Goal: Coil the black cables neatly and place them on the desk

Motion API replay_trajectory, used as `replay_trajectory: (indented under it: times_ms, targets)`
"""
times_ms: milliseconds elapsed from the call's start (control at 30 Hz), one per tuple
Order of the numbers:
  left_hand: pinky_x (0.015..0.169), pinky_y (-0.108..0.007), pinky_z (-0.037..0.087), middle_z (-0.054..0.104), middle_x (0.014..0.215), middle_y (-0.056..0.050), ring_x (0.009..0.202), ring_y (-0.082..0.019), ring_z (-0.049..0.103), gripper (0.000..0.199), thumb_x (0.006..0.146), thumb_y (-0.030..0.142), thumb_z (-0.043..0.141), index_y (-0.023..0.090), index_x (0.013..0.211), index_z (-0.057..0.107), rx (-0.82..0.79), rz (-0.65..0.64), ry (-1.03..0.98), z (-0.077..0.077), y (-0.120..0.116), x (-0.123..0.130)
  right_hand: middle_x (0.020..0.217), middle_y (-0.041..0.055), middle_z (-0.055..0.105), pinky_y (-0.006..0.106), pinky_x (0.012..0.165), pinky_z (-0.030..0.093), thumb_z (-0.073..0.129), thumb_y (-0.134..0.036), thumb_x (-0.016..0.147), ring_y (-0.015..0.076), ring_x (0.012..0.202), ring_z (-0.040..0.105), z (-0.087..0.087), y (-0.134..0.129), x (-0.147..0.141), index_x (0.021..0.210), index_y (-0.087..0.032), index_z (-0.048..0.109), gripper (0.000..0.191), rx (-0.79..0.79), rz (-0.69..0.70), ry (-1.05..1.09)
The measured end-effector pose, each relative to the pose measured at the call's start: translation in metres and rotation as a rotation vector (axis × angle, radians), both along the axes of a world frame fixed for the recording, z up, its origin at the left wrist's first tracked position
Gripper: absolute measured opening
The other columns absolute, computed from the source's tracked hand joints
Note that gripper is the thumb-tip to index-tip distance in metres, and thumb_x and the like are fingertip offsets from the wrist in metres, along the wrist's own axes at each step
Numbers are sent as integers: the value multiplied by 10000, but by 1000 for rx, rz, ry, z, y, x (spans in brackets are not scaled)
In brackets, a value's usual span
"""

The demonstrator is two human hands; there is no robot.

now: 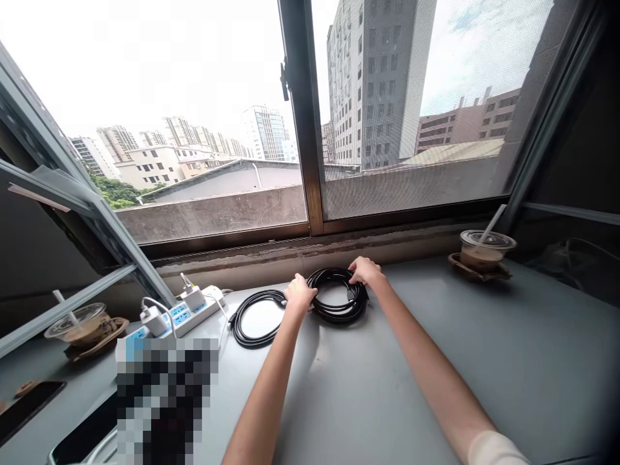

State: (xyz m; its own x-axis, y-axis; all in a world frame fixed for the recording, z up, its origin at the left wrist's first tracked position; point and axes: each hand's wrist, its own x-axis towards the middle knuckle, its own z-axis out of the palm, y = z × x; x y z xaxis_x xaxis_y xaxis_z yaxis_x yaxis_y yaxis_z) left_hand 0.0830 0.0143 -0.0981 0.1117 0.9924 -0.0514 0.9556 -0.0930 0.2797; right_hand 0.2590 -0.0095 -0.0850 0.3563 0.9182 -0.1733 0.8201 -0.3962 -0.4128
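Right of the power strip [181,315], the right hand [365,270] grips the thick coil [339,316] in its fingers, the left hand [299,295] beside it, hold unclear; this and the thin coil [252,342] look wound, handling unfinished

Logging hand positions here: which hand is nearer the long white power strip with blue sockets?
Left. The left hand is right of the power strip; the right hand is farther right, at the thicker round black cable coil.
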Motion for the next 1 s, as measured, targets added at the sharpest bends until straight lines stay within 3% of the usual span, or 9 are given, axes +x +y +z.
replay_trajectory:
  times_ms: [133, 233, 433, 600, 1000]
  targets:
    - [841, -310, 429, 608, 1142, -143, 1084, -257, 560, 397, 760, 316, 601, 132, 1099, 511, -14, -22, 4, 2, 1, -2, 1048, 60, 613, 363, 804, 503, 572, -279, 857, 164, 915, 599, 2, -1, -3, 1054, -146, 592, 238, -3, 1, 9]
    - [838, -326, 431, 569, 1172, -173, 1066, -275, 566, 354, 770, 322, 594, 130, 1063, 552, -10, -24, 13, 6, 1, -3, 1017, 54, 628, 365, 807, 500, 577, -292, 854, 161, 901, 606, 5, -3, -1, 1020, -141, 605, 227, 9, -3, 7]
    - [877, -315, 419, 494, 1256, -129, 1105, -240, 537, 425, 831, 332, 530, 189, 1228, 484, 80, -90, -22, 5, 0, 2, 1037, 56, 645, 397, 913, 436, 589, -298, 843, 177, 1000, 588, 13, -6, 0, 969, -150, 634, 199, 135, -7, -7]
    - [849, -301, 428, 557, 1169, -119, 1071, -249, 554, 269, 802, 262, 573, 170, 1053, 597, 135, -106, -16, -7, 0, 6, 1058, 54, 633, 406, 908, 442, 569, -277, 859, 177, 1005, 582, 6, -1, -10, 1001, -149, 623, 199, 177, 33, 20]
    - [798, -280, 431, 635, 1105, -96, 1057, -237, 561, 247, 774, 166, 533, 173, 991, 650, 201, -93, -86, -16, 7, 4, 1052, 57, 623, 404, 888, 460, 554, -274, 869, 177, 989, 583, -7, 9, -12, 1008, -151, 615, 196, 202, 32, 54]
